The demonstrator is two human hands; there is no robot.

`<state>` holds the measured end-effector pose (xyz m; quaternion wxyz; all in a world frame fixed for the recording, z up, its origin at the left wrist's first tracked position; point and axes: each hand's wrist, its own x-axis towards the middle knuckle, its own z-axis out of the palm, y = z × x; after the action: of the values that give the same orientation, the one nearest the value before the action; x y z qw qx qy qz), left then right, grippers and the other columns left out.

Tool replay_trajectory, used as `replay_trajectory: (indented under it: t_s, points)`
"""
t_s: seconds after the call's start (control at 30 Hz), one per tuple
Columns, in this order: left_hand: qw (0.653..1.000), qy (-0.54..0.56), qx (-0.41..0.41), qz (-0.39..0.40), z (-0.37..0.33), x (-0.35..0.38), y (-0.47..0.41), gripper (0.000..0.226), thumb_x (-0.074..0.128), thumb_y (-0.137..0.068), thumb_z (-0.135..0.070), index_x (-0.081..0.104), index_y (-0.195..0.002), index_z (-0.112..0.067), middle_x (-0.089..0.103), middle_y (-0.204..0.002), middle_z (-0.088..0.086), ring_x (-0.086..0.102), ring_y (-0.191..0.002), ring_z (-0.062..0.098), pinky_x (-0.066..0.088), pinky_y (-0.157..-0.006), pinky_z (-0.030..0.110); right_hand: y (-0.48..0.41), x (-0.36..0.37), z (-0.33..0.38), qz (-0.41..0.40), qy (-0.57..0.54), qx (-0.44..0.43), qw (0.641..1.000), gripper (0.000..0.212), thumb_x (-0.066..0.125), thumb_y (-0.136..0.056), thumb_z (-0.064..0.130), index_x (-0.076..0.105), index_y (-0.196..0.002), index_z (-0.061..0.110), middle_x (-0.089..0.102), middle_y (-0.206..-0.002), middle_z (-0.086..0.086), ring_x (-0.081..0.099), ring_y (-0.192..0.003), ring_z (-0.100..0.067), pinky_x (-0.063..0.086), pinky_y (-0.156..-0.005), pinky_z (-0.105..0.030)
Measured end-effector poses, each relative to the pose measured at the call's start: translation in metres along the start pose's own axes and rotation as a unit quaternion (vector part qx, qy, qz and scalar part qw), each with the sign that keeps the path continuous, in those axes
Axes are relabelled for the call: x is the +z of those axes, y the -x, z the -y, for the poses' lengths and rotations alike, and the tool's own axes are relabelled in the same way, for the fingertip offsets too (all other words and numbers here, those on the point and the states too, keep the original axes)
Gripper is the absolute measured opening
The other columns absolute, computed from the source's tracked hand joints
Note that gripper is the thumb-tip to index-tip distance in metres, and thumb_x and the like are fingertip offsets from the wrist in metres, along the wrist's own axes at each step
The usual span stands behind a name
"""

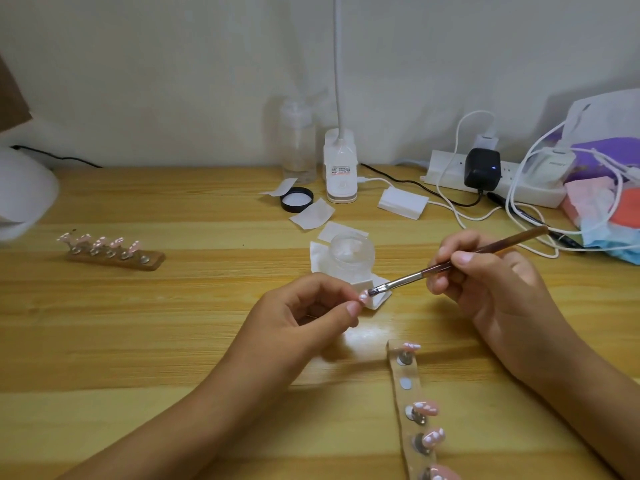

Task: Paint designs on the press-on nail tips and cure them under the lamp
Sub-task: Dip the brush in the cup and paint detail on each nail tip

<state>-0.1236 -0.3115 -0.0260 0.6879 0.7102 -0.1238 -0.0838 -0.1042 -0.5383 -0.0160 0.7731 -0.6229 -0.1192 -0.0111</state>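
Your left hand (308, 315) pinches the nail tip (362, 298) above the near-centre table, while your right hand (485, 282) grips the brush (450, 265), bristles touching the tip's right edge, shaft slanting far-right.

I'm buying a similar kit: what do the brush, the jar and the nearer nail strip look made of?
The brush: glossy reddish-brown handle, likely lacquered wood; shiny silver ferrule, likely metal. The jar: clear, so glass or plastic; cannot tell which. The strip: transparent plastic, seemingly, table grain showing through; silvery studs, probably metal.
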Motion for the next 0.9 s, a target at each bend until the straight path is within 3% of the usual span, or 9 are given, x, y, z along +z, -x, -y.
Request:
replay_trajectory:
  t_s: [0.23,0.47,0.57,0.7,0.9]
  points:
    - [1.000,-0.004,0.005,0.019,-0.0007,0.0005,0.0003,0.016,0.068,-0.074,-0.044,0.074,-0.083,-0.033,0.069,-0.074,-0.009,0.060,-0.070,0.002,0.046,-0.067,0.014,0.0010,-0.0002,0.0006,0.006,0.012,-0.005,1.000,0.022,0.053,-0.083,0.015,0.071,-0.074,0.024,0.061,-0.074,0.003,0.061,-0.067,-0.011,0.052,-0.068,-0.020]
    - [1.000,0.004,-0.003,0.023,-0.0017,0.0009,0.0004,0.018,0.067,-0.072,-0.044,0.074,-0.083,-0.032,0.071,-0.073,-0.008,0.063,-0.071,0.002,0.046,-0.066,0.011,0.0016,0.0022,0.0005,-0.002,0.059,-0.012,0.998,0.017,0.058,-0.081,0.020,0.071,-0.074,0.026,0.062,-0.073,0.004,0.062,-0.068,-0.010,0.052,-0.069,-0.019]
    - [1.000,0.006,-0.012,0.017,-0.0021,0.0011,0.0001,0.011,0.070,-0.077,-0.036,0.073,-0.084,-0.027,0.071,-0.073,-0.007,0.063,-0.071,0.002,0.046,-0.065,0.012,-0.0001,0.0021,-0.0007,-0.032,0.076,-0.010,0.997,0.022,0.054,-0.082,0.019,0.071,-0.072,0.028,0.063,-0.070,0.004,0.062,-0.067,-0.007,0.052,-0.067,-0.017]
    - [0.999,0.037,-0.020,0.006,-0.0030,0.0016,0.0000,0.008,0.066,-0.080,-0.027,0.074,-0.082,-0.026,0.073,-0.074,-0.003,0.066,-0.070,0.003,0.046,-0.062,0.010,-0.0025,-0.0012,0.0002,-0.052,-0.007,0.000,0.999,0.022,0.053,-0.082,0.017,0.071,-0.072,0.025,0.062,-0.070,0.004,0.060,-0.064,-0.009,0.052,-0.065,-0.018]
    - [0.999,0.049,-0.020,0.007,-0.0039,0.0018,-0.0004,0.010,0.066,-0.080,-0.024,0.075,-0.082,-0.030,0.073,-0.072,-0.001,0.065,-0.065,0.004,0.046,-0.059,0.011,-0.0003,0.0014,0.0007,0.002,-0.003,-0.009,1.000,0.026,0.050,-0.084,0.015,0.072,-0.074,0.025,0.062,-0.073,0.004,0.061,-0.067,-0.010,0.052,-0.068,-0.019]
